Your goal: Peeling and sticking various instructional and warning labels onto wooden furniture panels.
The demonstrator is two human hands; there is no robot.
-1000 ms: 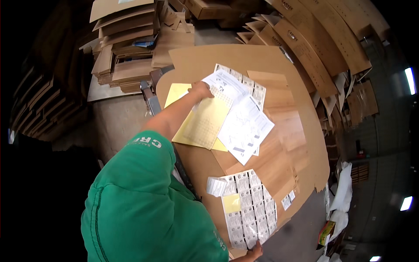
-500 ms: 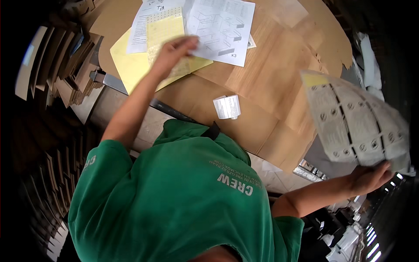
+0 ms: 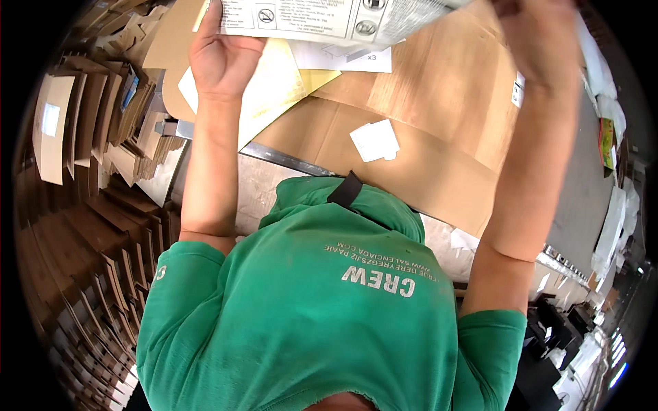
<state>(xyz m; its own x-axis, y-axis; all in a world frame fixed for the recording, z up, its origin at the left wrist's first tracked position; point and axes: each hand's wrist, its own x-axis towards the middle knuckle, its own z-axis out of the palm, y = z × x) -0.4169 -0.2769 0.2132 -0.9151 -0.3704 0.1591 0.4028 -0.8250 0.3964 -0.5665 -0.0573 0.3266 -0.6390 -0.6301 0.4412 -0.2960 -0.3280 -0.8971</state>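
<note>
Both hands have come up since half a second ago — the printed sheet (image 3: 343, 20) that the right hand was carrying out at the side now stretches across the top of the view, and the left hand has left the yellow paper to meet it.

The left hand (image 3: 223, 58) is clamped on the sheet's lower left edge, thumb in front and fingers curled behind, at about 11 o'clock in the picture. The right hand (image 3: 541, 38) sits at about 1 o'clock at the sheet's other end; its fingers run off the top rim, so whether it pinches the paper or only props it I cannot tell. The sheet hangs between the two grips, raised above the cardboard-covered table (image 3: 439, 171), its printed face toward the camera.

To handle it well, I judge the sheet wants equal tension from both ends — a thin paper this wide will sag or crease if one hand leads. Holding by the margins keeps thumbs off the print.

Below the left grip, toward 5 o'clock of it, lies the yellow paper (image 3: 274, 89) flat on the table with a white sheet (image 3: 343, 58) beside it. A small white card (image 3: 375, 140) rests further down on the cardboard, near the collar of the green shirt (image 3: 308, 329). Stacks of flat cardboard (image 3: 89, 130) stand off at 9 o'clock.
</note>
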